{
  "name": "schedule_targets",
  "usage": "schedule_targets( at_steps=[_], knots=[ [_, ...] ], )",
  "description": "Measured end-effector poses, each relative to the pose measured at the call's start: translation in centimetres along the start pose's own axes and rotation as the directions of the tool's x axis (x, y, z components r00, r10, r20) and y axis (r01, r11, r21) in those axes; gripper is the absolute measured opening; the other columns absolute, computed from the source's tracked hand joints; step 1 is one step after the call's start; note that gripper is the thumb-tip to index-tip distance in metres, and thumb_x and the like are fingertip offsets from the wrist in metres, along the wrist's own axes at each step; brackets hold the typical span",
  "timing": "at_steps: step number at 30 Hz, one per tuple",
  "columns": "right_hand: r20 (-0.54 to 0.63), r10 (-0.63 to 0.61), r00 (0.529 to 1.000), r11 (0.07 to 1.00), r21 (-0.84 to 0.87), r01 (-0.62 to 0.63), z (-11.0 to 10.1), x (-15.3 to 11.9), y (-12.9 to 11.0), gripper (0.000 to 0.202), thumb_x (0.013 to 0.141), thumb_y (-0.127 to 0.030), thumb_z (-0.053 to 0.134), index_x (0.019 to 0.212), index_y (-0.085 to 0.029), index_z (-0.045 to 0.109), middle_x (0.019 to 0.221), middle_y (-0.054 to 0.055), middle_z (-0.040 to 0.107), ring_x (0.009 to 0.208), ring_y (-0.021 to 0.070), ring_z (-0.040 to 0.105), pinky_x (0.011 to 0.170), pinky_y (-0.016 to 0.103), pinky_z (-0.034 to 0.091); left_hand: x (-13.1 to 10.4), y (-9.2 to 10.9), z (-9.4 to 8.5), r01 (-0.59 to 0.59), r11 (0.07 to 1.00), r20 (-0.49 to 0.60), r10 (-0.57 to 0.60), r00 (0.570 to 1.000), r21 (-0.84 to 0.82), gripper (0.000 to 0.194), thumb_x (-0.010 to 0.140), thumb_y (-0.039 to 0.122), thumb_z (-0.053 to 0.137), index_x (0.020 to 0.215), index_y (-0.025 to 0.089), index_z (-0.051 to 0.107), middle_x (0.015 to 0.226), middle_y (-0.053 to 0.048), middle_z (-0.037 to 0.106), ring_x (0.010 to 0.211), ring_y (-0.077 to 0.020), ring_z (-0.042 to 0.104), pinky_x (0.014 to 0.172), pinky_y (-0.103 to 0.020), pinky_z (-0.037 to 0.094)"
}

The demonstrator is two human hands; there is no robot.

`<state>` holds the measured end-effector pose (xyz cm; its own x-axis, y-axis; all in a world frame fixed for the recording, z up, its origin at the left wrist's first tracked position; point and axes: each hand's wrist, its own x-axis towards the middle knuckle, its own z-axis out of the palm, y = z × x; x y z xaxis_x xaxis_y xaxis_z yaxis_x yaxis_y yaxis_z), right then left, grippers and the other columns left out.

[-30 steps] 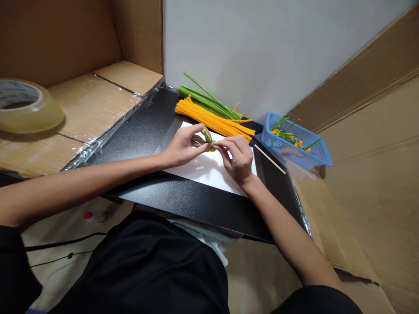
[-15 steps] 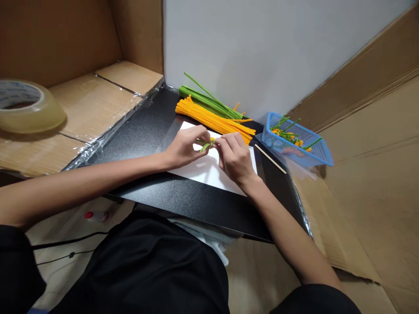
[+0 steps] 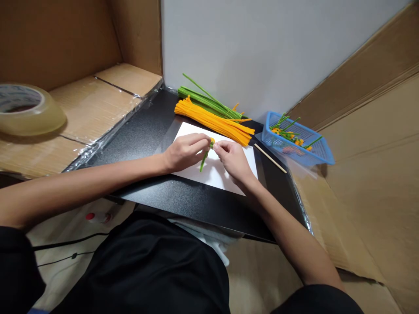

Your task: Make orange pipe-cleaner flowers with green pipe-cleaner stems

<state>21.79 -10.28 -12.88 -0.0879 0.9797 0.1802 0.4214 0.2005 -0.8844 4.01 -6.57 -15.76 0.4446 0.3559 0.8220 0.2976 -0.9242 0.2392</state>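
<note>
Between my fingertips is a small pipe-cleaner flower (image 3: 203,161), with an orange head at the top and a green stem slanting down toward me. My left hand (image 3: 186,151) pinches it from the left, and the fingers partly hide the head. From the other side my right hand (image 3: 233,160) pinches it just under the orange part, thumb and forefinger together. Both hands are over a white sheet of paper (image 3: 214,178) on the black table. Behind them lie a bundle of orange pipe cleaners (image 3: 214,121) and a bundle of green pipe cleaners (image 3: 209,103).
A blue basket (image 3: 297,150) holding several orange-and-green flowers stands at the right. Near it lies a thin wooden stick (image 3: 270,158). A large tape roll (image 3: 36,114) rests on cardboard at the left. On the floor is a red-capped bottle (image 3: 98,216). A wall rises behind the table.
The flower's green stem has swung downward and shows longer below my fingers. My left fingers have turned over the top, and my right hand has lowered slightly with its fingers less curled.
</note>
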Motion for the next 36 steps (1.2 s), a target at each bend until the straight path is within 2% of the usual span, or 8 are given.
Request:
schedule_targets(
  at_steps=[3,5,11,15,23,31,33,36],
  knots=[
    [0.093,0.127,0.987,0.98,0.143,-0.14,0.1,0.0,0.0,0.043,0.081,-0.048,0.065,0.054,-0.02,0.047,0.055,-0.003,0.043,0.055,0.0114,0.038,0.052,0.027,0.032,-0.1,0.0,0.0,0.005,1.0,0.027,-0.005,1.0,0.006,0.011,0.09,0.02,0.057,0.08,0.02,0.063,0.09,-0.007,0.073,0.084,-0.0165,0.07,0.077,-0.029,0.058],
    [0.11,0.163,0.98,0.965,0.189,-0.182,0.1,0.0,0.1,0.043,0.08,-0.05,0.067,0.055,-0.02,0.049,0.056,-0.003,0.045,0.055,0.0115,0.04,0.052,0.027,0.034,-0.1,-0.1,0.1,0.018,1.0,0.023,-0.018,1.0,0.006,0.012,0.089,0.02,0.058,0.078,0.02,0.063,0.088,-0.006,0.072,0.081,-0.0156,0.069,0.074,-0.028,0.058],
    [-0.093,-0.096,0.991,0.993,0.056,0.101,0.0,0.1,0.6,0.019,0.081,-0.035,0.068,0.079,-0.017,0.07,0.079,0.004,0.07,0.074,0.0153,0.058,0.07,0.03,0.047,0.3,-0.6,-0.3,0.178,0.977,-0.071,-0.187,0.98,-0.115,0.007,0.083,0.02,0.065,0.078,0.018,0.062,0.083,-0.003,0.067,0.075,-0.0133,0.064,0.069,-0.027,0.058],
    [-0.146,-0.135,0.98,0.991,-0.002,0.136,-0.1,0.0,0.4,0.014,0.082,-0.029,0.068,0.083,-0.016,0.072,0.086,0.005,0.073,0.076,0.0154,0.062,0.069,0.03,0.049,0.4,-0.6,-0.4,0.238,0.949,-0.06,-0.255,0.965,-0.208,0.006,0.081,0.02,0.068,0.081,0.017,0.062,0.081,-0.003,0.065,0.076,-0.0135,0.063,0.068,-0.027,0.06],
    [-0.137,-0.113,0.984,0.993,0.028,0.118,0.0,-0.1,0.3,0.013,0.081,-0.029,0.07,0.078,-0.017,0.07,0.08,0.004,0.071,0.072,0.0147,0.06,0.069,0.03,0.048,0.3,-0.4,-0.4,0.147,0.984,0.008,-0.147,0.989,-0.097,0.006,0.086,0.02,0.061,0.08,0.019,0.063,0.084,-0.004,0.066,0.078,-0.0149,0.063,0.07,-0.028,0.056],
    [-0.01,0.01,1.0,0.989,0.15,-0.008,0.5,0.1,1.0,0.02,0.083,-0.035,0.062,0.075,-0.017,0.064,0.07,0.0,0.06,0.064,0.0125,0.05,0.059,0.027,0.041,0.4,-0.6,-0.6,-0.091,0.993,0.031,0.089,0.996,0.071,0.013,0.09,0.016,0.056,0.078,0.019,0.062,0.085,-0.004,0.069,0.075,-0.0125,0.065,0.067,-0.024,0.054],
    [-0.005,0.0,1.0,0.989,0.147,0.001,0.4,0.1,1.1,0.02,0.084,-0.037,0.063,0.078,-0.018,0.064,0.074,0.001,0.061,0.068,0.0132,0.053,0.06,0.027,0.042,0.3,-0.7,-0.5,-0.081,0.995,0.019,0.08,0.997,0.06,0.012,0.09,0.016,0.057,0.079,0.018,0.062,0.084,-0.003,0.068,0.074,-0.0125,0.065,0.067,-0.024,0.055],
    [-0.05,-0.059,0.997,0.987,0.144,0.066,0.3,0.1,1.1,0.019,0.083,-0.037,0.068,0.087,-0.019,0.062,0.089,0.002,0.064,0.082,0.0155,0.059,0.066,0.027,0.047,0.3,-0.8,-0.4,0.063,0.995,-0.031,-0.066,0.997,-0.072,0.004,0.088,0.018,0.062,0.084,0.017,0.062,0.084,-0.003,0.066,0.076,-0.013,0.064,0.068,-0.025,0.058]
  ],
)
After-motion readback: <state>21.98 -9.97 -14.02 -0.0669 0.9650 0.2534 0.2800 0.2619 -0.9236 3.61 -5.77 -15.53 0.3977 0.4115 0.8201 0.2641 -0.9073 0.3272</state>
